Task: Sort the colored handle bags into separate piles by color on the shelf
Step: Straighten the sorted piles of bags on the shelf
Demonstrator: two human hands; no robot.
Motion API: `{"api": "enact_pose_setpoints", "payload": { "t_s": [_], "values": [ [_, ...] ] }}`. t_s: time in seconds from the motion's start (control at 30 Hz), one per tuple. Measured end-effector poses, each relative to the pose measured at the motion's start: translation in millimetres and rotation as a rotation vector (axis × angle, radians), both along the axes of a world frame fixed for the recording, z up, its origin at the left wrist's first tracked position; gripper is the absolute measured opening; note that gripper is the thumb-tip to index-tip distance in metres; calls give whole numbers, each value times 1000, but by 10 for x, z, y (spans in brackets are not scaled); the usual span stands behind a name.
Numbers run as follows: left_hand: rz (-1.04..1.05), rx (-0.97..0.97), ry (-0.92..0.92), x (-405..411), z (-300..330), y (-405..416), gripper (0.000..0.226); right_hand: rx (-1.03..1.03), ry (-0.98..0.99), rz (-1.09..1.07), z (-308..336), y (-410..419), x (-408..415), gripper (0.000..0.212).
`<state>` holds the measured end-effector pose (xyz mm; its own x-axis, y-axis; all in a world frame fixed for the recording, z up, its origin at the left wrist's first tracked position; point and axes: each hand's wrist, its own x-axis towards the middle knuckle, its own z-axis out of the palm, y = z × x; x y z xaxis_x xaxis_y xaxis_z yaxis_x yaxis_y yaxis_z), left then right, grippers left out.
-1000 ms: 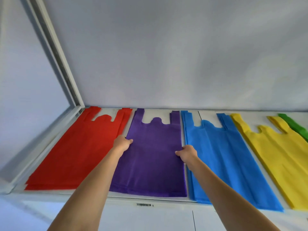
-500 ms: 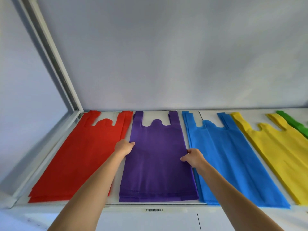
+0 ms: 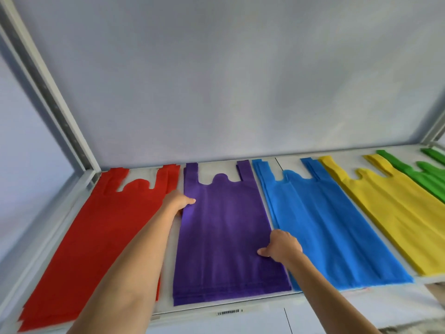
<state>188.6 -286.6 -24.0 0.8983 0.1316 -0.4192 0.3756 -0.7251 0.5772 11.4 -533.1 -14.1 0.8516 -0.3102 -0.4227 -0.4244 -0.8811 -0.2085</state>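
Observation:
Five flat piles of handle bags lie side by side on the white shelf (image 3: 212,309): red (image 3: 101,237), purple (image 3: 224,237), blue (image 3: 325,225), yellow (image 3: 397,213) and green (image 3: 426,177), handles toward the back wall. My left hand (image 3: 177,201) grips the left edge of the purple pile, thumb on top. At the pile's right edge, closer to me, my right hand (image 3: 283,245) pinches it with the thumb on top. The fingers under the edges are hidden.
A grey metal post (image 3: 48,92) rises at the shelf's left back corner, and a plain wall closes the back. A barcode label (image 3: 228,312) sits on the shelf's front lip. The green pile runs out of view at the right.
My right hand has slid along the purple pile's right edge toward me. My left hand stays on the left edge. The view has swung right, showing more green bags.

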Motion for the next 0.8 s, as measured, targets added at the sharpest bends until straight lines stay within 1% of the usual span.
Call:
{"api": "enact_pose_setpoints", "payload": {
  "t_s": [0.03, 0.07, 0.1, 0.2, 0.3, 0.37, 0.4, 0.43, 0.5, 0.53, 0.57, 0.63, 0.67, 0.73, 0.8],
  "values": [
    [-16, -4, 24, 17, -30, -24, 56, 45, 10, -15, -5, -17, 20, 40],
    [-14, -28, 47, 13, -44, -53, 53, 87, 11, -34, 1, -21, 25, 45],
    [-1, -61, 54, -11, -28, -92, 49, 132, -10, -62, -4, -27, 31, 47],
    [61, -182, 20, -52, 84, -165, 34, 355, -151, -201, -32, -20, 23, 32],
    [154, -375, 41, 8, 110, -194, 23, 651, -231, -378, -51, -33, -5, 27],
    [235, -539, 67, 24, 79, -201, 27, 838, -252, -484, -41, -69, -40, 23],
    [281, -579, 52, 51, 30, -187, 35, 926, -245, -522, -25, -78, -66, 22],
    [309, -581, 35, 56, -11, -186, 46, 967, -234, -536, -36, -97, -87, 22],
    [353, -535, -18, 61, -96, -184, 60, 930, -227, -542, -88, -141, -119, 28],
    [374, -514, -37, 57, -134, -194, 64, 896, -238, -547, -121, -163, -128, 27],
    [390, -497, -56, 46, -156, -202, 64, 866, -250, -540, -157, -173, -129, 21],
    [399, -460, -98, 43, -205, -206, 56, 812, -260, -516, -199, -178, -123, 9],
    [395, -436, -124, 38, -225, -203, 51, 787, -269, -498, -188, -174, -125, 6],
    [379, -366, -169, 25, -248, -185, 48, 748, -288, -457, -170, -168, -119, 14],
    [364, -280, -191, 8, -205, -193, 50, 736, -281, -409, -163, -201, -121, 12]
  ]
}}
